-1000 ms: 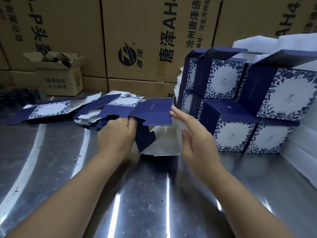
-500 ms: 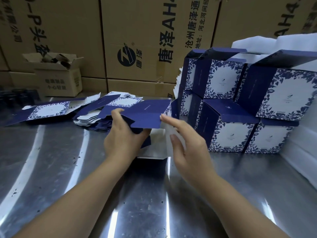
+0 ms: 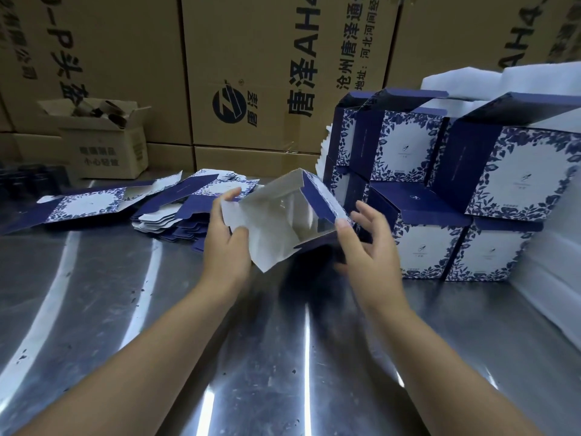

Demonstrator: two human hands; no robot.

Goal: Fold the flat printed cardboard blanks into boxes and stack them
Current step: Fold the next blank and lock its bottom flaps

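Note:
I hold a half-formed blue-and-white box (image 3: 283,221) above the steel table, its open white inside turned toward me. My left hand (image 3: 224,243) grips its left flap, thumb on the inner face. My right hand (image 3: 366,247) pinches the right edge between thumb and lower fingers, the other fingers spread. A pile of flat printed blanks (image 3: 176,218) lies behind my left hand, with a single blank (image 3: 85,204) further left. Folded boxes (image 3: 440,190) are stacked two high at the right.
The steel table (image 3: 157,325) is shiny and scuffed. Large brown cartons (image 3: 267,73) wall the back. A small open carton (image 3: 100,143) stands at the back left. White foam sheets (image 3: 553,284) lie along the right side.
The blank has been lifted off the table and tilted up into an open tube facing me. Both hands rose with it and shifted their hold.

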